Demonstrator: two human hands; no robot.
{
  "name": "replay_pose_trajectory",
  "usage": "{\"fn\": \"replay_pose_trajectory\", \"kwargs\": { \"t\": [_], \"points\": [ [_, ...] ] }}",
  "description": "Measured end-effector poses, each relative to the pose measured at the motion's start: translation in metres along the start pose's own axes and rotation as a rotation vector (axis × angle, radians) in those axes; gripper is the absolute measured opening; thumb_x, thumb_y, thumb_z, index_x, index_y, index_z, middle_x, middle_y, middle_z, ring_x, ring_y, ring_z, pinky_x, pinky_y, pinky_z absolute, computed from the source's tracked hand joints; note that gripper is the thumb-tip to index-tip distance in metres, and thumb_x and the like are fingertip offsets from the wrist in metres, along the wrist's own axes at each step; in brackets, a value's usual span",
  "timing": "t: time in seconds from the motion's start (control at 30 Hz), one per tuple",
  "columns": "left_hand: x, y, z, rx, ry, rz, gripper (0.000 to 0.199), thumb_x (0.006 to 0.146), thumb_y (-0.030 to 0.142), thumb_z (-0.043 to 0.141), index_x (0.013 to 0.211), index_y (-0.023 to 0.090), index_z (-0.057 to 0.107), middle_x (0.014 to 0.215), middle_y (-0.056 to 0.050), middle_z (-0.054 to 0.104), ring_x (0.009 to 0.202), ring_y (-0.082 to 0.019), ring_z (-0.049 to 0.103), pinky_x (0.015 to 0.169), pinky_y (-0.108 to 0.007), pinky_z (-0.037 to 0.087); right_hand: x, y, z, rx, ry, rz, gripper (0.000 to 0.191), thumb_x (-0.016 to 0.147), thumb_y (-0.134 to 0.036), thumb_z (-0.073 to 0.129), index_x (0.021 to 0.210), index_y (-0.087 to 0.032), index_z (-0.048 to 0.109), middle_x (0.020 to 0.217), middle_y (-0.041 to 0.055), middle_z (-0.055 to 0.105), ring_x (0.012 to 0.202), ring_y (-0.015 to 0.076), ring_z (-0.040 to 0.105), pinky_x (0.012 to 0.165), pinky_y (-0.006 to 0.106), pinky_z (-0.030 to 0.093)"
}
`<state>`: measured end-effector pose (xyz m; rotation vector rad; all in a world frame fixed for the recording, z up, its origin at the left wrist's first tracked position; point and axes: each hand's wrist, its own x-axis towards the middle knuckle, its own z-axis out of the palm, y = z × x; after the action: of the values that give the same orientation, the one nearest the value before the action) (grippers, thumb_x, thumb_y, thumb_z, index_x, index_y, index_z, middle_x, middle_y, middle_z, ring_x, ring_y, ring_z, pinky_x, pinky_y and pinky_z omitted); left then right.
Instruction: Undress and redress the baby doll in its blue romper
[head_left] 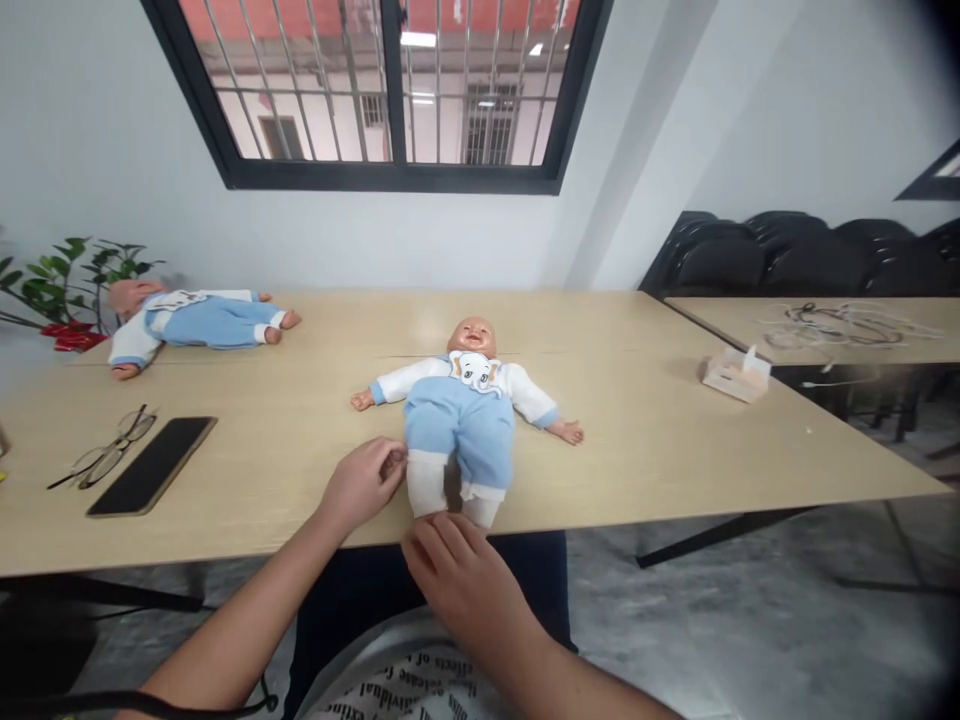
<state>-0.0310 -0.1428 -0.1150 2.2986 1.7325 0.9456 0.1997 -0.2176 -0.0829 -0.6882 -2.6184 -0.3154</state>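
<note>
A baby doll in a white top with an elephant face and light blue trousers lies on its back on the wooden table, head away from me. White socks or leggings cover its lower legs, which reach the front edge. My left hand is beside the doll's leg on the left, fingers curled at the trouser cuff; what they pinch, if anything, is too small to tell. Over the doll's feet lies my right hand, its fingers bent round the end of the white leg covering and hiding the feet.
A second doll lies at the back left beside a potted plant. Glasses and a black phone rest at the left. A tissue box stands at the right. Cables lie on another table behind it.
</note>
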Motion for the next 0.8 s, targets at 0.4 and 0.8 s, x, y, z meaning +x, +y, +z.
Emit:
{"fn": "replay_pose_trajectory", "kwargs": {
  "t": [0.4, 0.8],
  "points": [
    [0.002, 0.002, -0.004, 0.060, 0.132, 0.153, 0.016, 0.102, 0.031, 0.053, 0.103, 0.021, 0.066, 0.097, -0.006, 0.073, 0.091, -0.022, 0.067, 0.081, -0.036, 0.053, -0.002, 0.005, -0.006, 0.096, 0.125, 0.090, 0.021, 0.103, -0.020, 0.055, 0.120, -0.015, 0.066, 0.113, 0.0091, 0.071, 0.101, 0.0240, 0.064, 0.081, 0.038, 0.056],
    [-0.020, 0.029, -0.027, -0.018, 0.085, 0.429, 0.009, 0.098, 0.016, 0.053, 0.100, 0.020, 0.061, 0.089, -0.005, 0.069, 0.082, -0.019, 0.060, 0.076, -0.032, 0.050, -0.005, 0.016, -0.004, 0.375, 0.301, 0.317, 0.035, 0.095, -0.015, 0.066, 0.129, -0.018, 0.060, 0.119, 0.0123, 0.068, 0.107, 0.0266, 0.063, 0.090, 0.042, 0.059]
  ]
}}
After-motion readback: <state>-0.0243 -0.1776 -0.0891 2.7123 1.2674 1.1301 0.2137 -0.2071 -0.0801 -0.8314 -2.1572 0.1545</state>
